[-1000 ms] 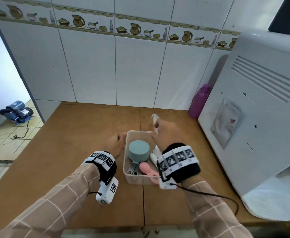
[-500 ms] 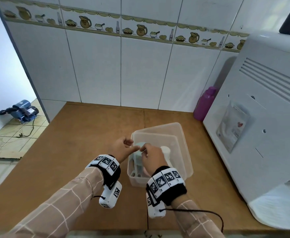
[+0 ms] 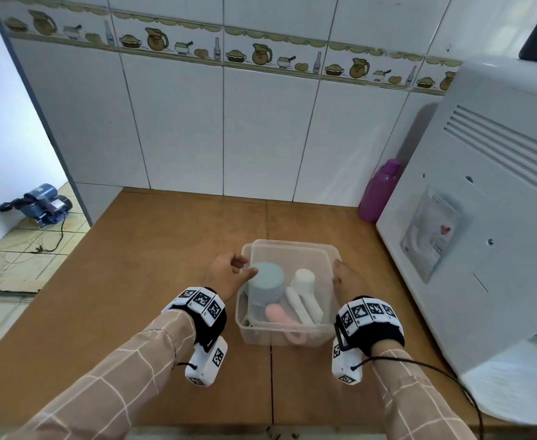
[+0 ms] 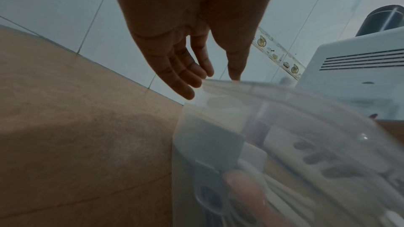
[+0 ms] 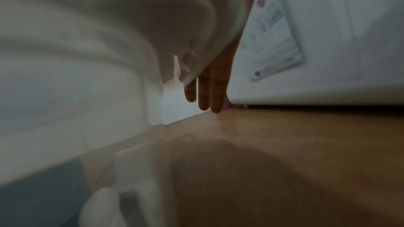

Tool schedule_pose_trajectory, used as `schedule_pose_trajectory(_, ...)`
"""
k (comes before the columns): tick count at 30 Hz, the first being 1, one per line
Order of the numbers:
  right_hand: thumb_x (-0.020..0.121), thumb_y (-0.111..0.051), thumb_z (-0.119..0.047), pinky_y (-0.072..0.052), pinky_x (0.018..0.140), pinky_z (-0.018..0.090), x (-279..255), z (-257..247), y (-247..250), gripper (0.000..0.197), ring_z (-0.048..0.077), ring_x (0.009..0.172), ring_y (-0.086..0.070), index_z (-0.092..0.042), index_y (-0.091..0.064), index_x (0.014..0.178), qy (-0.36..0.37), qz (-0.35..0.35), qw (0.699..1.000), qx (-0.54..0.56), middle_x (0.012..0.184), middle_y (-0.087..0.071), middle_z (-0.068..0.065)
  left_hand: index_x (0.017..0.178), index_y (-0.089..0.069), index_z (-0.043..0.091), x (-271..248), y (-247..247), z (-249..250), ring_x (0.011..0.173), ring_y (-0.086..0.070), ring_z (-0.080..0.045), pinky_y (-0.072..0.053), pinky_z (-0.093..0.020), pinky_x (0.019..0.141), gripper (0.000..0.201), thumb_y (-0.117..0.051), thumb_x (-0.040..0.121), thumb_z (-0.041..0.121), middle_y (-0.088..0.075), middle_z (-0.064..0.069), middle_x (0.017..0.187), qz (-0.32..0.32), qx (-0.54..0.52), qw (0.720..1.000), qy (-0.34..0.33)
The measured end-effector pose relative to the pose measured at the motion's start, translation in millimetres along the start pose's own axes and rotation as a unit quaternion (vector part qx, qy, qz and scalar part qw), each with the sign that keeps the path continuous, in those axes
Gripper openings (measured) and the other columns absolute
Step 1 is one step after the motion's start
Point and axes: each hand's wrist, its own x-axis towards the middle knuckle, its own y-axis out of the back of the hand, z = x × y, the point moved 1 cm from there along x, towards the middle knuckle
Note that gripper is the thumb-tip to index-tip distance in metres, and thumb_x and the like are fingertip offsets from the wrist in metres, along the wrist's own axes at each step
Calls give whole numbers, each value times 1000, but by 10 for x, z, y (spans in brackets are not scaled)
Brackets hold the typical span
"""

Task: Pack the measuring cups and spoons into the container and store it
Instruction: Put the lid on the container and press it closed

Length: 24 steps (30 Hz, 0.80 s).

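Observation:
A clear plastic container (image 3: pixel 279 336) stands on the brown table (image 3: pixel 165 265). Inside lie a blue measuring cup (image 3: pixel 265 281), a white cup (image 3: pixel 303 277), white spoons and a pink spoon (image 3: pixel 279 315). A clear lid (image 3: pixel 289 258) lies over the container, slightly askew toward the far side. My left hand (image 3: pixel 233 269) is at the lid's left edge, thumb tip on the rim and fingers straight beside it; the same hand (image 4: pixel 215 78) and lid (image 4: pixel 284 96) show in the left wrist view. My right hand (image 3: pixel 343 276) lies against the lid's right edge, its fingers (image 5: pixel 205 96) straight.
A large white appliance (image 3: pixel 483 217) stands close on the right, with a purple bottle (image 3: pixel 379 192) behind it by the tiled wall. Bare table lies left of and beyond the container. A blue pump (image 3: pixel 38 204) sits on the floor at far left.
The lid, held tilted over the container half a second ago, now lies down on it. My right hand has shifted from the lid's near left to its right edge.

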Motion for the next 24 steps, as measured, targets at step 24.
schedule_pose_trajectory(24, 95, -40, -11, -47, 89, 38, -119, 68, -68, 41, 33, 106, -59, -12, -37, 135, -14, 5, 992, 123, 122, -61, 15, 100, -62, 9, -124, 68, -93, 72, -58, -10, -43, -11, 59, 30, -76, 74, 18, -62, 2, 85, 7, -15, 1000, 8)
